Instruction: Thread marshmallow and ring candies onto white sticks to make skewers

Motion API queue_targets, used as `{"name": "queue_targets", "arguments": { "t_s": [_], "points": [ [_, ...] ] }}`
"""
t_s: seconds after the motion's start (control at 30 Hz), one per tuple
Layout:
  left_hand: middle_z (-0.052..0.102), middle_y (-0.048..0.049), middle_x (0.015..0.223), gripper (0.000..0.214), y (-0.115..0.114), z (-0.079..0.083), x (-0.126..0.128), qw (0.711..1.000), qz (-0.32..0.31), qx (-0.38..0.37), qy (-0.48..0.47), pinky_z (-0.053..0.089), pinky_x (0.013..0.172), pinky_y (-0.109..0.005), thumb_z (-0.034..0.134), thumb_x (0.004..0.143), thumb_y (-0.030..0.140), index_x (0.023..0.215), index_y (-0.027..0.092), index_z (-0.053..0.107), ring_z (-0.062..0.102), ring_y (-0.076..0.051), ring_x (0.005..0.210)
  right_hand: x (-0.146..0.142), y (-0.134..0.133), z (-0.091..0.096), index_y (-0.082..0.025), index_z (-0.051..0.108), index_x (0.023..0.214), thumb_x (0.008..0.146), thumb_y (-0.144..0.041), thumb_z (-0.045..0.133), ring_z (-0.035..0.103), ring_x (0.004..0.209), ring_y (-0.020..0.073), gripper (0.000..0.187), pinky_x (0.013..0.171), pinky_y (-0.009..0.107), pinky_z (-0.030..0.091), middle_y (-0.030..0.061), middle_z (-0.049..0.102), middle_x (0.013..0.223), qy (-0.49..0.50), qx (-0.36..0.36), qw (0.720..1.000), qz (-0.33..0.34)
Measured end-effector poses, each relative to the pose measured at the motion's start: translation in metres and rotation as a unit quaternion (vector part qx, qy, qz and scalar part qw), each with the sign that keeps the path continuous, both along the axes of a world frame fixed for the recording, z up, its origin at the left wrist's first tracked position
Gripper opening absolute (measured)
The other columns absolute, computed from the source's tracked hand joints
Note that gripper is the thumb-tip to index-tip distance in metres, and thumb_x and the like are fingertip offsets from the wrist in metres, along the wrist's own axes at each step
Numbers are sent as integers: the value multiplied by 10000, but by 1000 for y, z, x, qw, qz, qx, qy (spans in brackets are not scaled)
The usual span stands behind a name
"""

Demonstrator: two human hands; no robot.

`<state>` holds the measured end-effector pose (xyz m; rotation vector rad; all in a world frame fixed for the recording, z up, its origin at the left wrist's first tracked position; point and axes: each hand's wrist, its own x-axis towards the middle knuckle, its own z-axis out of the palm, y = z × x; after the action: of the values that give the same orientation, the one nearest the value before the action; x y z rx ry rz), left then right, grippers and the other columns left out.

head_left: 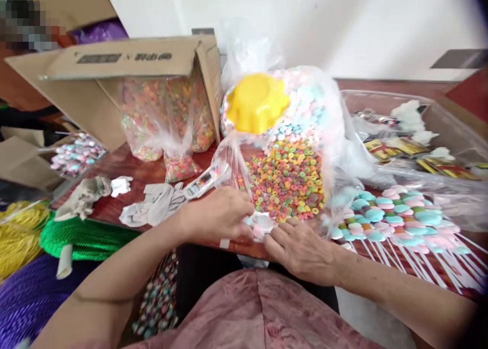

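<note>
My left hand (221,214) is closed, its fingertips pinching the left side of a small crumpled white wad (263,224) with pale pink and blue tints. From the other side my right hand (299,247) grips the same wad with bent fingers. Whether it is paper or plastic film I cannot tell. Just beyond the hands, an open clear bag of colourful cereal rings (290,178) lies on the dark red table. To the right are skewers of pink and blue marshmallows (396,214) with white sticks.
A yellow scalloped bowl (257,102) rests upside down on a bag of marshmallows (314,107). Left stand a cardboard box (87,102) with bagged rings, a remote-like device (202,183) and grey cloth gloves (156,204). Green mesh (95,239) hangs beside the table; a clear bin (381,97) is far right.
</note>
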<state>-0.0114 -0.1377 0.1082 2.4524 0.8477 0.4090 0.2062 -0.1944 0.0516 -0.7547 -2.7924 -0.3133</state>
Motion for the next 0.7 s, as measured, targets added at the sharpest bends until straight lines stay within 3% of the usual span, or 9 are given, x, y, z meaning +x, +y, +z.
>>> {"name": "queue_targets", "arguments": {
  "t_s": [0.07,0.13,0.2,0.27,0.37,0.43,0.53,0.63,0.7],
  "points": [
    [666,-100,827,160,-22,2,8,982,-29,167,88,497,757,-342,538,891,166,835,146,687,608,-200,791,7,15,0,-174,559,823,859,-49,429,477,594,161,184,568,302,307,30,583,685,85,-2,993,-88],
    [667,-127,957,158,-34,-15,19,971,-101,202,81,493,739,-366,521,899,196,880,151,671,604,-231,860,8,21,5,-183,540,798,873,-53,403,470,560,143,203,545,277,308,2,546,620,203,-31,968,-147],
    [664,-155,1003,229,-31,-40,28,990,-65,116,39,504,713,-372,593,871,339,917,130,673,605,-254,870,1,16,9,-186,548,838,920,-102,409,503,588,122,182,577,248,352,-10,565,656,298,-101,938,-147],
    [656,-95,811,294,-17,-57,31,999,-7,31,-11,497,645,-316,480,944,343,968,121,672,587,-191,717,-11,5,9,-198,569,861,941,-130,399,524,626,111,199,610,229,386,-13,599,710,351,-193,909,-116],
    [670,-88,899,422,-3,-62,28,985,25,-29,-166,527,766,-324,315,1018,382,1149,146,640,629,-183,834,-26,-4,-2,-202,505,698,943,-163,389,458,529,94,273,530,209,355,-44,528,590,370,-282,879,-108],
    [625,-135,1196,461,-4,-59,24,966,53,-5,-254,468,997,-429,496,942,508,1257,187,596,572,-262,1158,-29,-1,-10,-198,513,699,926,-186,406,456,519,99,251,513,217,344,-39,528,576,357,-250,891,-123],
    [372,-146,1512,800,-13,-63,16,933,154,35,-324,266,1178,-512,669,787,615,1456,284,382,309,-316,1439,-31,7,-14,-183,574,764,906,-219,411,486,584,143,219,557,273,355,19,576,637,343,-131,922,-125],
    [382,-125,1499,890,-23,-70,0,880,228,-51,-414,356,1137,-456,636,768,687,1495,338,261,350,-279,1425,-41,10,-10,-184,608,812,906,-168,357,477,605,165,269,591,310,354,46,572,650,346,-3,933,-100],
    [541,-129,1335,788,-33,-69,-12,891,189,-162,-380,484,1000,-397,657,770,654,1417,274,417,522,-273,1268,-51,12,-9,-194,611,811,917,-170,344,460,583,163,289,589,314,350,38,550,625,352,34,931,-89]
  ]
}}
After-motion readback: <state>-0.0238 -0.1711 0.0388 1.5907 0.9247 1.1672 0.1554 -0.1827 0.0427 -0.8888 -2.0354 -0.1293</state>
